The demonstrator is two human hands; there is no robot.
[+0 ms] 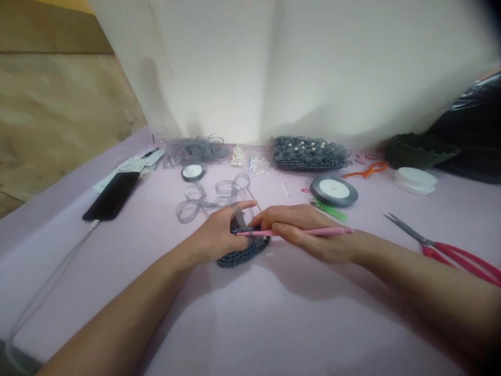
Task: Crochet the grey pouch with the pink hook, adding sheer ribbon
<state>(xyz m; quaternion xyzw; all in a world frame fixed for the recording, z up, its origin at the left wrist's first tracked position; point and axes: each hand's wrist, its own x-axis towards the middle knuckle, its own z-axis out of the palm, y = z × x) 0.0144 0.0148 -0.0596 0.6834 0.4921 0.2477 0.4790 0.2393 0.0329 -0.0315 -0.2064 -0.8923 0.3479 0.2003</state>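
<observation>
The left hand (215, 239) pinches a grey crocheted piece (240, 257); the right hand (309, 241) grips a pink crochet hook (332, 230)

The lilac desk (250, 313) carries a black phone (111, 196) by its left edge and red scissors (450, 250) by the right edge. Near the middle lie a grey ribbon spool (334, 190), ribbon loops (211, 201) and a dark crocheted piece (242, 256).

One head-worn view; it looks forward and down from just above the person's forearms, facing across the pale lilac cloth-covered table (274, 324) toward the white wall corner (274, 78); close beneath the lens, at centre, the left hand (213, 237) grips a dark grey crocheted piece (242, 256); the right hand (309, 235) grips a slim pink plastic crochet hook (332, 231).
</observation>
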